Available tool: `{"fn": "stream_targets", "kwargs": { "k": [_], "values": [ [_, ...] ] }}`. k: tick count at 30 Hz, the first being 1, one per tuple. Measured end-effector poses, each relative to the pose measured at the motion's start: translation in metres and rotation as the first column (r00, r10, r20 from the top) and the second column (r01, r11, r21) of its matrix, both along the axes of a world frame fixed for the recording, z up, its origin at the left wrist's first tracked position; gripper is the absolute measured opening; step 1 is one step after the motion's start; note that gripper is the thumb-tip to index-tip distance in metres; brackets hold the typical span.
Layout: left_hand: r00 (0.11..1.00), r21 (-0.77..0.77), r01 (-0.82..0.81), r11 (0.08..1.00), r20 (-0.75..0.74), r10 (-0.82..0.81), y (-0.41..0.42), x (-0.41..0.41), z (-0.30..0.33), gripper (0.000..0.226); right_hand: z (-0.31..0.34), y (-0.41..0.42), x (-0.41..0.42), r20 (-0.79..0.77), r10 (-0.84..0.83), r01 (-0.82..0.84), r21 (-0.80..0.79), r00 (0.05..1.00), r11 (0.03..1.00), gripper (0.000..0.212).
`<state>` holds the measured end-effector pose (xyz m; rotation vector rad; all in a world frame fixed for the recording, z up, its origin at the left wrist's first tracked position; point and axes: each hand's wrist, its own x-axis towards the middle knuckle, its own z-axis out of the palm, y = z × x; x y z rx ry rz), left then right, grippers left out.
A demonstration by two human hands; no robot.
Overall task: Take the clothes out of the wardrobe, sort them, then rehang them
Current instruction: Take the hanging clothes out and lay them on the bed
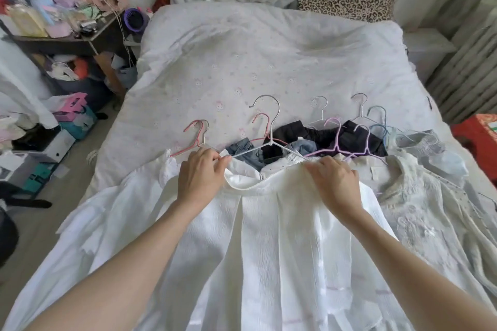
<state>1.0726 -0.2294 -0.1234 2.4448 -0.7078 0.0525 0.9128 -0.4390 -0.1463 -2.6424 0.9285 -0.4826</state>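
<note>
Clothes lie in a row across the near edge of the bed [269, 56], still on their hangers, and the white dress [269, 236] I am working on sits on top, at the middle of that edge, its skirt running down toward me. To its right is a lace blouse [419, 196]; behind it, dark and denim pieces. My left hand [200, 174] pinches the dress's top hem beside the arm of the silver hanger [269, 126], and my right hand [336, 180] has its fingers curled into the gathered cloth at the other shoulder. I judge the step is squaring the dress on its hanger: I would pull both shoulders evenly, keep the hook centred, and avoid dragging the purple hangers [333, 142] just beside it.
</note>
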Motion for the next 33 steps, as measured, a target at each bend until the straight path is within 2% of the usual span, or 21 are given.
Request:
{"fn": "stream_targets", "kwargs": {
  "k": [3, 5, 8, 11, 16, 17, 19, 22, 25, 27, 33],
  "values": [
    [1.0, 0.06, 0.02, 0.998, -0.008, -0.019, -0.035, 0.035, -0.025, 0.028, -0.029, -0.031, 0.031, -0.011, -0.039, 0.04, 0.061, 0.999, 0.997, 0.034],
    [1.0, 0.106, 0.024, 0.994, 0.002, -0.024, -0.054, 0.053, -0.043, 0.028, -0.052, -0.048, 0.049, -0.076, -0.039, 0.044, 0.07, 0.996, 0.997, 0.044],
    [0.998, 0.17, 0.053, 0.984, 0.015, -0.056, -0.074, 0.073, -0.072, 0.029, -0.08, -0.066, 0.07, -0.181, -0.057, 0.073, 0.084, 0.982, 0.994, 0.048],
    [0.997, 0.195, 0.072, 0.978, 0.006, -0.075, -0.086, 0.088, -0.098, 0.03, -0.102, -0.075, 0.082, -0.226, -0.088, 0.121, 0.136, 0.97, 0.983, 0.028],
    [0.997, 0.178, 0.069, 0.982, 0.029, -0.075, -0.092, 0.092, -0.126, 0.028, -0.11, -0.071, 0.09, -0.19, -0.162, 0.204, 0.226, 0.968, 0.953, 0.018],
    [0.997, 0.154, 0.061, 0.986, 0.034, -0.067, -0.091, 0.088, -0.129, 0.03, -0.113, -0.067, 0.088, -0.163, -0.181, 0.215, 0.22, 0.97, 0.952, 0.018],
    [0.997, 0.137, 0.042, 0.99, 0.052, -0.05, -0.088, 0.076, -0.132, 0.036, -0.116, -0.058, 0.082, -0.099, -0.181, 0.193, 0.13, 0.979, 0.973, 0.035],
    [0.983, 0.207, 0.114, 0.972, 0.115, -0.14, -0.075, 0.05, -0.138, 0.043, -0.122, -0.04, 0.066, -0.065, -0.12, 0.122, 0.022, 0.991, 0.992, 0.048],
    [0.954, 0.272, 0.259, 0.927, 0.077, -0.289, -0.059, 0.023, -0.15, 0.049, -0.13, -0.015, 0.046, -0.11, -0.024, 0.022, -0.019, 0.994, 1.0, 0.05],
    [0.942, 0.348, 0.317, 0.882, -0.008, -0.336, -0.051, 0.01, -0.16, 0.055, -0.138, -0.004, 0.036, -0.204, 0.024, -0.025, -0.005, 0.979, 1.0, 0.055],
    [0.92, 0.639, 0.391, 0.663, -0.259, -0.293, -0.05, 0.011, -0.166, 0.081, -0.157, 0.0, 0.022, -0.497, 0.104, -0.074, 0.079, 0.862, 0.994, 0.072]
  ]
}}
